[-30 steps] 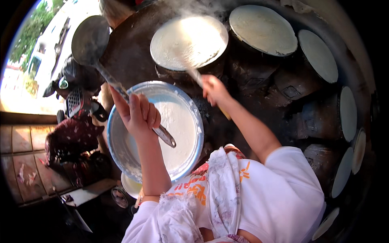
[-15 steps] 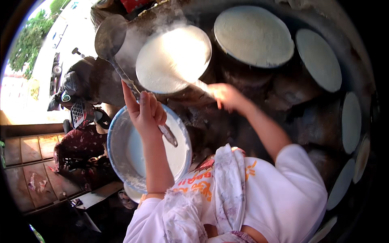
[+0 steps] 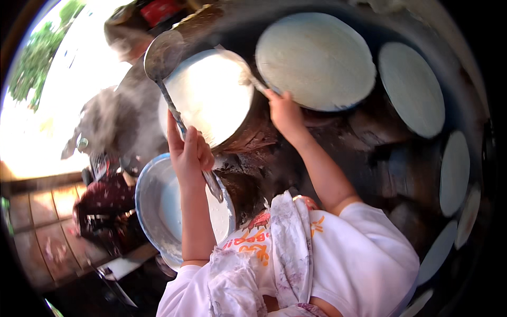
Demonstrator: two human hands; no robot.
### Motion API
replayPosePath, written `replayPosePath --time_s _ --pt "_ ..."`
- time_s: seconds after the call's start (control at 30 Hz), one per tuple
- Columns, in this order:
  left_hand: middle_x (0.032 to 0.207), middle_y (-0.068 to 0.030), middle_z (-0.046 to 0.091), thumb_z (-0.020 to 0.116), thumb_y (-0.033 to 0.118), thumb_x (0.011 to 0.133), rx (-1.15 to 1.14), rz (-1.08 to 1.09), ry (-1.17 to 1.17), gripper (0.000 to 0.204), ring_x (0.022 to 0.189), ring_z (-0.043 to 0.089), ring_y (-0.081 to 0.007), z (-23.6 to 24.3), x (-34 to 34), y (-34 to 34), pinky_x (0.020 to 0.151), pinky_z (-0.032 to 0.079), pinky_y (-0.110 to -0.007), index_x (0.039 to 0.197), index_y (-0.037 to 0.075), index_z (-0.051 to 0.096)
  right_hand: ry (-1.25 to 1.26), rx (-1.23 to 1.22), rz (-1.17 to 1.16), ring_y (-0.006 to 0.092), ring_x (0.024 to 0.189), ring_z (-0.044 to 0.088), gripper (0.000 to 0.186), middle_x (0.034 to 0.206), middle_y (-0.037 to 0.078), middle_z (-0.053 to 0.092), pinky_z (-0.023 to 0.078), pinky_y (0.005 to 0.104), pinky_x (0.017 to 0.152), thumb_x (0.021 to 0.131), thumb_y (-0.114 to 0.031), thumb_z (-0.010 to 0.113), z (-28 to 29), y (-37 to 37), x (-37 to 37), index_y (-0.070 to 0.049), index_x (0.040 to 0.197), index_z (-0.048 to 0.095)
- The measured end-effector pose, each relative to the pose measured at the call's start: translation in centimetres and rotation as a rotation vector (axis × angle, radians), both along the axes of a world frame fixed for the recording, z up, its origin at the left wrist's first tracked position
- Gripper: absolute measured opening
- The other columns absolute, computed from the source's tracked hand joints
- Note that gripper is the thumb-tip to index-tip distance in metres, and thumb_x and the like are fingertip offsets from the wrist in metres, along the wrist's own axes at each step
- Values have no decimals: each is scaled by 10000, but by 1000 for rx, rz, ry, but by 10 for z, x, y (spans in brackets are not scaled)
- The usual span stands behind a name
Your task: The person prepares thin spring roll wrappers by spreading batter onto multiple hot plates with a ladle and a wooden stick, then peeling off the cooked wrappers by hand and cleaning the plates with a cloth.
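Note:
My left hand is closed round the handle of a long metal ladle, index finger stretched along it. The ladle's bowl is tilted up over the left edge of a sunlit round griddle coated in white batter. My right hand grips a pale-handled utensil. Its far end lies at the griddle's right rim and is too blurred to tell its kind. Under my left forearm stands a blue-rimmed basin with white liquid batter in it.
A second large white-topped griddle adjoins on the right, with another beyond it and several more curving down the right side. Steam rises on the left near a dark seat-like shape. A tiled floor shows at lower left.
The view has shifted a little. My right hand has carried its utensil from the lower right of the sunlit griddle up to its right rim. My left hand still holds the ladle raised.

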State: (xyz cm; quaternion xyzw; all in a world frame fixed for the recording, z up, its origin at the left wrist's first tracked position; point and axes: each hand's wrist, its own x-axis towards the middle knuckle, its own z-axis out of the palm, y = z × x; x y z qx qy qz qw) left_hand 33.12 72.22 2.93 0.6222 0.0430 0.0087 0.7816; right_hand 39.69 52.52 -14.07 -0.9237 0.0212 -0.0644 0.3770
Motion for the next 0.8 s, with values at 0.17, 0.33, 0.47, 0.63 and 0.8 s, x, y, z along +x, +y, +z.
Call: replayPosePath --time_s 0.17,0.33,0.47,0.63,0.8 --pt "538 51 307 419 207 1024 -733 -90 393 235 386 247 -58 -37 70 5 347 242 -212 1231 136 503 -59 -117 194 425 809 622 362 1007 236 552 517 501 715 936 -133 445 10 39 19 -206 1263 584" --pt "486 32 327 403 257 1029 -1292 -351 700 412 403 312 -86 -2 94 22 421 334 -222 642 123 357 -105 -59 6 358 710 602 378 883 134 521 503 449 603 894 -143 607 -6 -22 -21 -208 1265 577" --pt "521 25 350 394 202 1024 -1234 -185 709 371 413 340 -83 -11 108 43 420 376 -220 667 103 378 -60 -106 43 377 764 595 379 895 148 529 507 467 674 897 -122 582 1 -5 10 -227 1260 587" --pt "515 30 365 444 196 995 -1120 -119 847 339 403 343 -78 -35 142 42 409 386 -218 675 93 399 -90 -102 240 374 804 592 334 907 159 556 496 443 696 896 -131 584 10 -27 6 -181 1225 608" --pt "504 36 350 450 229 992 -1243 -158 761 381 398 333 -66 -57 145 51 378 329 -209 633 116 391 -132 8 12 353 820 615 332 879 158 600 505 418 709 863 -73 602 -9 -36 -47 -115 1191 633"
